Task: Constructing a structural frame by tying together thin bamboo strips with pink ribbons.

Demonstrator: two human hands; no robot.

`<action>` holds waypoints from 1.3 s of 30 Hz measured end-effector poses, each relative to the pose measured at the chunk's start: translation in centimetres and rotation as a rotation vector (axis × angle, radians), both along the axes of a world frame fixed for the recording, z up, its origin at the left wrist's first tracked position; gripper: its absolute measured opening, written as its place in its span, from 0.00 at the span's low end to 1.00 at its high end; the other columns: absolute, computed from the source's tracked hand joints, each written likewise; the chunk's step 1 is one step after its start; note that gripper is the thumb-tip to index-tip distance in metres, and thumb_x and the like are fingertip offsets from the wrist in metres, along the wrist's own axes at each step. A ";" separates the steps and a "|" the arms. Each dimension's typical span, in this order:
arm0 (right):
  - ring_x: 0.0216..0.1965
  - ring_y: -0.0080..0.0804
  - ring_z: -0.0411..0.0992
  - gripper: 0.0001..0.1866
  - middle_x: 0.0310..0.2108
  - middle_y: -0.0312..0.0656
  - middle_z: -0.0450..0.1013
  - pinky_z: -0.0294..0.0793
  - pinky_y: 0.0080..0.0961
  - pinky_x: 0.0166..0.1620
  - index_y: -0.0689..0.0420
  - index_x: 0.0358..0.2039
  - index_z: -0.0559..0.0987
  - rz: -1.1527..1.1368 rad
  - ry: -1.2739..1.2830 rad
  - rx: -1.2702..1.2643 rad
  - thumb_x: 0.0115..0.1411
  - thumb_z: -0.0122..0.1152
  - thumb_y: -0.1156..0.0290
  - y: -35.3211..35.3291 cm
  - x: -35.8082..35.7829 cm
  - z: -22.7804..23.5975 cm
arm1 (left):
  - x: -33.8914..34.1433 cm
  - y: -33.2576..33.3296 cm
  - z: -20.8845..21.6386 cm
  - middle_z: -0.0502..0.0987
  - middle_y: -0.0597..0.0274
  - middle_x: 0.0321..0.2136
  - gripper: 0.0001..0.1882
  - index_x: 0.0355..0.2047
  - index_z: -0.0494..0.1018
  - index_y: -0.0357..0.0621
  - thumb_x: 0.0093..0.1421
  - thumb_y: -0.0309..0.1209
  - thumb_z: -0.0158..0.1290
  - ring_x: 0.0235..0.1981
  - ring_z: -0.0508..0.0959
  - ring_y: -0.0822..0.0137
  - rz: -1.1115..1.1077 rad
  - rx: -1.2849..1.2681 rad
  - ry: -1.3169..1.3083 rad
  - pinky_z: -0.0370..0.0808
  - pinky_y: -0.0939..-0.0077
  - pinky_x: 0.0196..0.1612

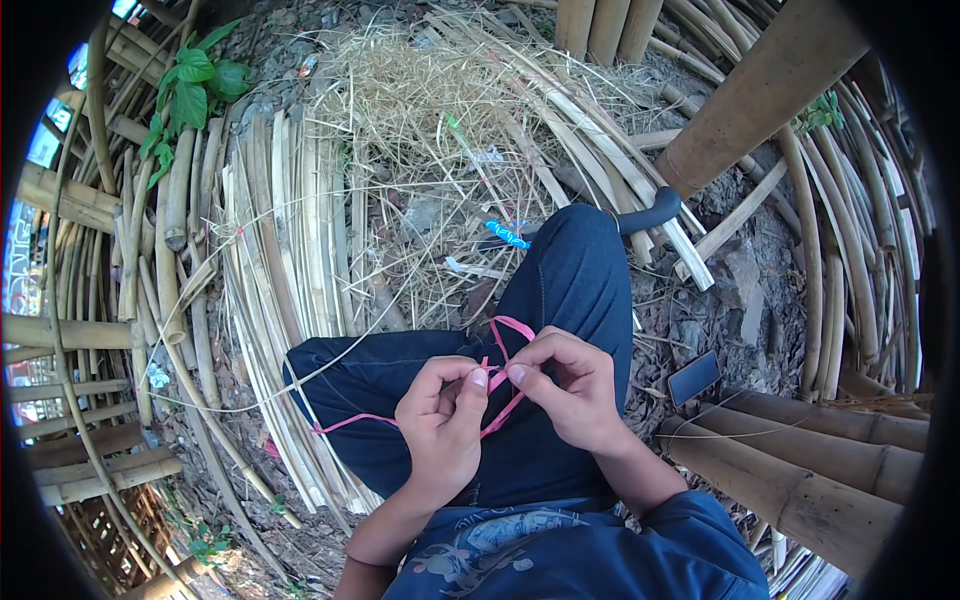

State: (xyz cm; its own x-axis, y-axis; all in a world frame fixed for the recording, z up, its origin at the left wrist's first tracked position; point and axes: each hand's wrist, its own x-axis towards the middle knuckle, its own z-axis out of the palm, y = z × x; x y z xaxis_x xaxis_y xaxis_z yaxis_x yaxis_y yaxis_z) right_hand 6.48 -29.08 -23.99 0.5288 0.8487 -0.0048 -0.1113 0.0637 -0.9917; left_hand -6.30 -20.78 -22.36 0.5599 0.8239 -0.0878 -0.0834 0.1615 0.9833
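Observation:
Over my lap, my left hand [440, 420] pinches a pink plastic ribbon [515, 323] between thumb and forefinger. My right hand [568, 388] faces it, also closed in a pinch on the ribbon, and the two sets of fingertips almost touch. One loop of the ribbon rises above the fingers and another part hangs below them. A loose pink tail stretches left across my dark trousers [350, 368]. Whether there is a knot between the fingertips is too small to tell. A thin pale bamboo strip [375, 325] curves in a wide arc over my knee.
Split bamboo slats [270, 230] lie left of my legs. Ahead are a heap of shavings [400, 90] and a thick upright bamboo pole [760, 95]. At right, a dark phone-like rectangle [694, 378] lies near bamboo poles [800, 490]. A curved black object [655, 212] is beyond my knee.

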 end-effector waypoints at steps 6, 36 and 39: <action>0.34 0.20 0.68 0.04 0.32 0.38 0.72 0.66 0.19 0.40 0.65 0.36 0.78 0.018 0.102 0.002 0.59 0.58 0.79 0.1 0.0 -0.4 | -0.1 0.6 -0.5 0.72 0.68 0.29 0.02 0.36 0.71 0.33 0.63 0.20 0.50 0.26 0.67 0.86 0.009 -0.034 0.019 0.64 0.91 0.27; 0.27 0.24 0.65 0.05 0.28 0.35 0.64 0.70 0.29 0.38 0.55 0.37 0.68 -0.087 1.009 0.371 0.68 0.47 0.69 1.0 -0.1 -2.1 | -1.1 2.3 -1.6 0.53 0.70 0.19 0.06 0.40 0.60 0.47 0.72 0.32 0.35 0.18 0.52 0.78 0.113 -0.216 -0.462 0.55 0.81 0.22; 0.24 0.21 0.58 0.04 0.27 0.35 0.63 0.63 0.23 0.31 0.55 0.37 0.67 -0.100 0.808 0.380 0.68 0.48 0.69 0.9 -0.2 -2.0 | -1.3 2.1 -1.8 0.52 0.70 0.19 0.05 0.40 0.60 0.47 0.72 0.32 0.35 0.18 0.51 0.78 0.084 -0.139 -0.465 0.54 0.80 0.20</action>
